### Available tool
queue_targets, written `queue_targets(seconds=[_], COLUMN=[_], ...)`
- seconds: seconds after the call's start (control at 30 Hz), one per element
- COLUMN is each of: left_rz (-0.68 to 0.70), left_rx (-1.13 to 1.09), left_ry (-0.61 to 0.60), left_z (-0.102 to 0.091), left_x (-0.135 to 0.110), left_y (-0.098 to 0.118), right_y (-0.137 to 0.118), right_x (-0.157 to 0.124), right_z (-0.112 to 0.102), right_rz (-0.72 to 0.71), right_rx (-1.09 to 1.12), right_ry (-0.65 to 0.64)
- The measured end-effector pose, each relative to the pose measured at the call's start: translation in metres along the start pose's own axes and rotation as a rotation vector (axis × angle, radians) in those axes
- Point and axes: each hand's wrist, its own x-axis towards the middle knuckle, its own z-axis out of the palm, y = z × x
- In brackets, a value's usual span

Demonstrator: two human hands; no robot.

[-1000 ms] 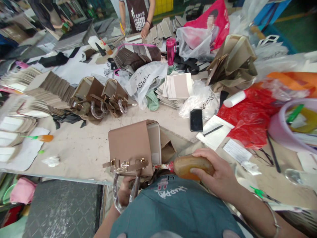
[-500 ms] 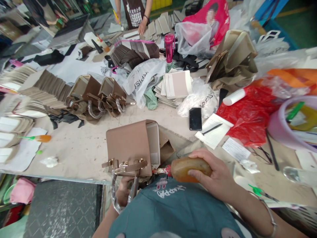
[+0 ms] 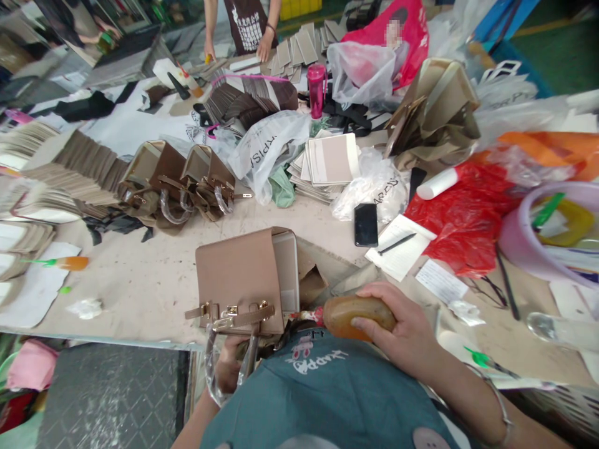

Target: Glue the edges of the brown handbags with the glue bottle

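A tan handbag [image 3: 238,268] lies at the table's front edge, its clasps and plastic-wrapped handles toward me. My left hand [image 3: 228,365] is behind the handles and grips the bag's near edge, with its fingertips hidden beneath it. In my right hand [image 3: 397,327] is a squeeze bottle of amber glue [image 3: 358,317], held on its side with thumb and fingers wrapped round it. The bottle's wrapped red and white neck [image 3: 311,316] points left toward the bag's open side, close to the brown lining. Its very tip is hard to make out.
Two more brown bags [image 3: 154,181] stand beyond, left of a stack of pale panels [image 3: 332,159]. A phone [image 3: 365,224], a notepad with a pen [image 3: 400,246], red plastic [image 3: 463,218] and a lilac tub [image 3: 519,227] lie rightward. A co-worker's hands [image 3: 266,42] are across the table.
The view has shifted slightly, so things on the table sit a little further left. Both hands keep their holds. The co-worker's yellow-handled tool has been lowered.
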Motion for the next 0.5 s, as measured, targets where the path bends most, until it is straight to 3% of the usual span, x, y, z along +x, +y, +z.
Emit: queue_targets(seconds=[0.27,0.5], left_rz=[0.211,0.304], left_rx=[0.042,0.069], left_ry=[0.001,-0.009], left_z=[0.001,0.001], left_x=[-0.001,0.000], left_y=[-0.012,-0.012], right_y=[0.003,0.005], right_x=[-0.002,-0.001], right_z=[0.000,-0.001], right_rz=[-0.031,-0.056], right_rx=[-0.015,-0.011], right_ry=[0.010,0.003])
